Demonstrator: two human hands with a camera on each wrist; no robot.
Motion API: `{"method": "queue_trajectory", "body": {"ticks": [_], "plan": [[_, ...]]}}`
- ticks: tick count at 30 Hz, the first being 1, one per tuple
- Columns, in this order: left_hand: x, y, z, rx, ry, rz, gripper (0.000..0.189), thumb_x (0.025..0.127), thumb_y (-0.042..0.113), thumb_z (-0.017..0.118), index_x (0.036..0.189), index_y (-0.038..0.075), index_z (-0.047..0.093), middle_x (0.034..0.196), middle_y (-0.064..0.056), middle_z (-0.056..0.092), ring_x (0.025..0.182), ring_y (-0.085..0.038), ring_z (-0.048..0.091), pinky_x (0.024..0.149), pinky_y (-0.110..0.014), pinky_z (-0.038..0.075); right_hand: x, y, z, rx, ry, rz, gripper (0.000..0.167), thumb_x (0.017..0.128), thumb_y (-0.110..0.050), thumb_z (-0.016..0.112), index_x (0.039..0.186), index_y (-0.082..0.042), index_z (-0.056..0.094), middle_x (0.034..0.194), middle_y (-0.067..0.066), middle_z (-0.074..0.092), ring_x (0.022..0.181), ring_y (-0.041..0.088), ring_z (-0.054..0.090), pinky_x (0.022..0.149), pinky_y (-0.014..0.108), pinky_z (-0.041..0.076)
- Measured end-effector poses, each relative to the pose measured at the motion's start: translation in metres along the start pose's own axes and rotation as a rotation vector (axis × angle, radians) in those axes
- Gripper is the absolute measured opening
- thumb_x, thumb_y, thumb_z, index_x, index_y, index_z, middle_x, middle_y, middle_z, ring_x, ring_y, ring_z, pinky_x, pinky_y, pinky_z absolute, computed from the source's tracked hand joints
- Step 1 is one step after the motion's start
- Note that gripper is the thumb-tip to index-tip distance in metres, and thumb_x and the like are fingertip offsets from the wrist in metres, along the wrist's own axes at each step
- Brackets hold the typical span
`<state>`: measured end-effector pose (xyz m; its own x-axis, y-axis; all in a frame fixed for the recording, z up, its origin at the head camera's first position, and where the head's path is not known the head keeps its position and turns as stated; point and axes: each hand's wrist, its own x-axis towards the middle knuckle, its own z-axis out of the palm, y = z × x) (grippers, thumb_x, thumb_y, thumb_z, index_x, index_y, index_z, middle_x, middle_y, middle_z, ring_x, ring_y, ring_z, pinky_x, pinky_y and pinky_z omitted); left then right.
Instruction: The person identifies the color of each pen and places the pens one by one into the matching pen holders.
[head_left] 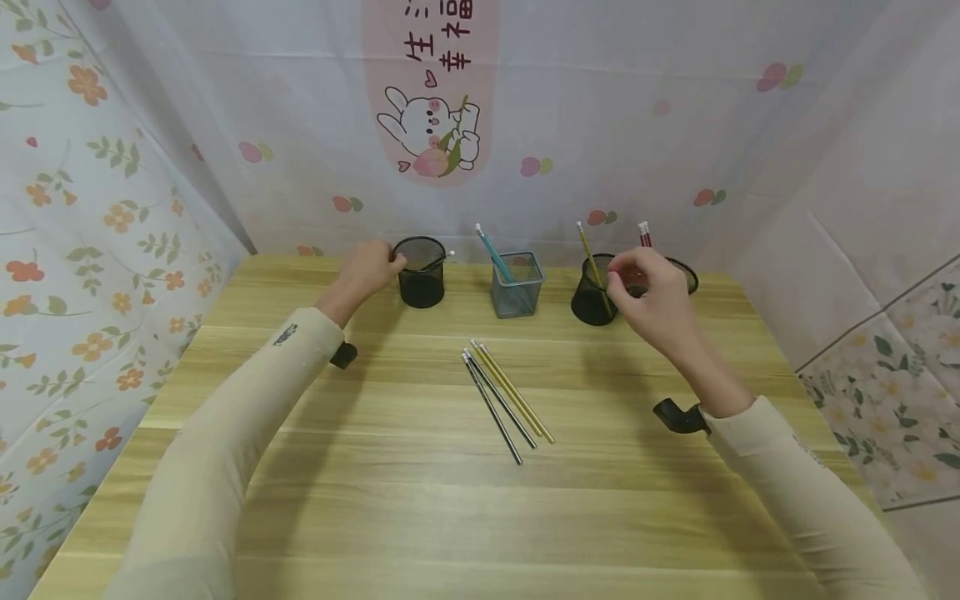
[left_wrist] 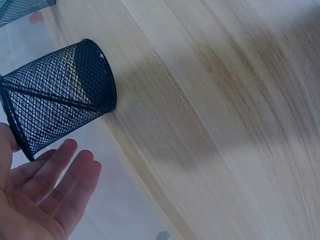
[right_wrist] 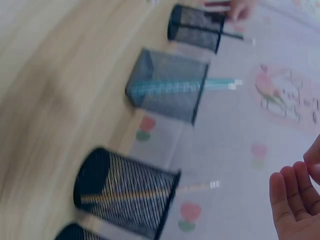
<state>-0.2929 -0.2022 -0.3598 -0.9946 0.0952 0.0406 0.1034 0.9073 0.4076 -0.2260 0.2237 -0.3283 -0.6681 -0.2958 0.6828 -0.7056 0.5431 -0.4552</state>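
My left hand (head_left: 367,273) holds the rim of the leftmost black mesh pen holder (head_left: 422,283) between thumb and fingers. The other fingers (left_wrist: 75,175) lie loosely outside its wall in the left wrist view. A black pencil (head_left: 435,263) leans inside that holder. My right hand (head_left: 656,302) hovers over the right-hand holders, thumb and forefinger close together, with no object visible between them. Beside it, a yellow pencil (head_left: 587,246) stands in another black mesh holder (head_left: 588,302). Red pencils (head_left: 644,235) rise behind the hand from a further holder (head_left: 686,275), mostly hidden.
A square grey mesh holder (head_left: 516,298) with teal pencils (head_left: 495,257) stands between the black ones. Two dark pencils (head_left: 495,404) and two yellow pencils (head_left: 513,392) lie mid-table on the wooden table (head_left: 420,517). A printed curtain (head_left: 600,108) hangs behind the holders.
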Motion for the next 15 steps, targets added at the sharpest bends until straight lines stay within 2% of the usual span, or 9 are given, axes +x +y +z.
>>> {"method": "queue_trajectory", "body": {"ticks": [9,15], "plan": [[0.001,0.006,0.001,0.034,0.036,-0.056,0.044,0.101,0.026,0.047,0.061,0.01,0.041,0.057,-0.003,0.039,0.053,-0.019,0.04,0.049,-0.033,0.034,-0.005,-0.009,0.034,0.092,-0.105,-0.032,0.011,0.091,0.009,0.065,0.099,0.002,0.067,0.094,0.011,0.066,0.081,0.018,0.064,0.071,0.021,0.051],[0.001,0.01,0.002,0.034,0.067,-0.063,0.04,0.097,0.018,0.05,0.06,0.01,0.04,0.057,-0.002,0.037,0.053,-0.019,0.038,0.05,-0.033,0.034,-0.008,-0.011,0.044,0.105,-0.145,0.0,0.01,0.091,0.007,0.066,0.097,0.0,0.068,0.095,0.011,0.066,0.081,0.017,0.064,0.07,0.037,0.056]]}}
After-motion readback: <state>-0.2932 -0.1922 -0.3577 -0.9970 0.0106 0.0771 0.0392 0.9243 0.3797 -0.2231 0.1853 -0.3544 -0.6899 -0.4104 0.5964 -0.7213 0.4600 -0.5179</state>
